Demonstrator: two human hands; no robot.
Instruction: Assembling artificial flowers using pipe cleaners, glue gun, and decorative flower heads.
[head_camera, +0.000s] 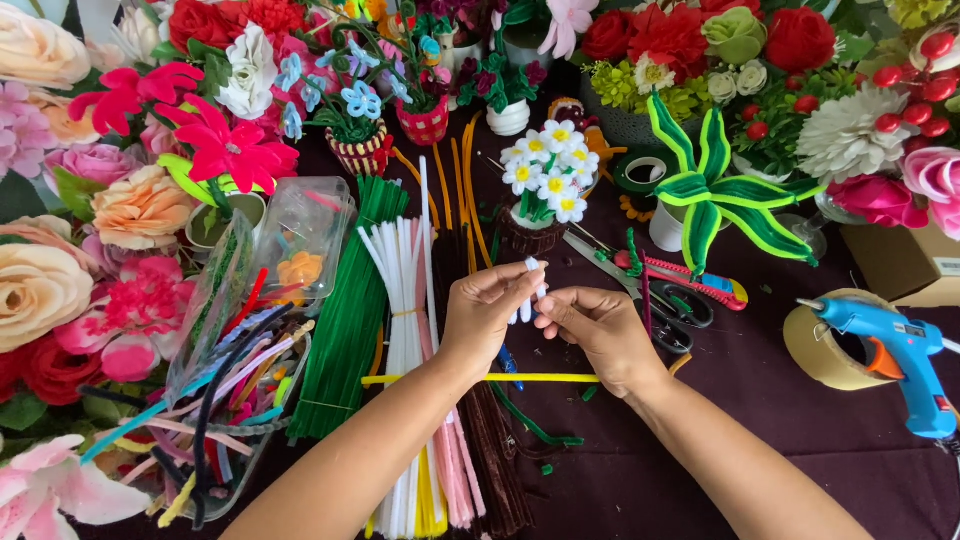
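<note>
My left hand (485, 318) and my right hand (598, 335) meet over the middle of the dark table, both pinching a small folded white pipe cleaner (530, 292) that stands upright between the fingers. A single yellow pipe cleaner (545, 378) lies flat across the table just under my wrists. Bundles of white pipe cleaners (405, 290), green ones (350, 315), and pink and brown ones lie to the left and below my left hand. A small pot of white pipe-cleaner daisies (545, 175) stands just beyond my hands.
A blue glue gun (905, 360) rests on a roll of brown tape (822, 345) at the right. Scissors (640, 285) and a red cutter (690, 278) lie behind my right hand. Artificial flowers ring the table; a clear bag of mixed pipe cleaners (225, 390) sits left.
</note>
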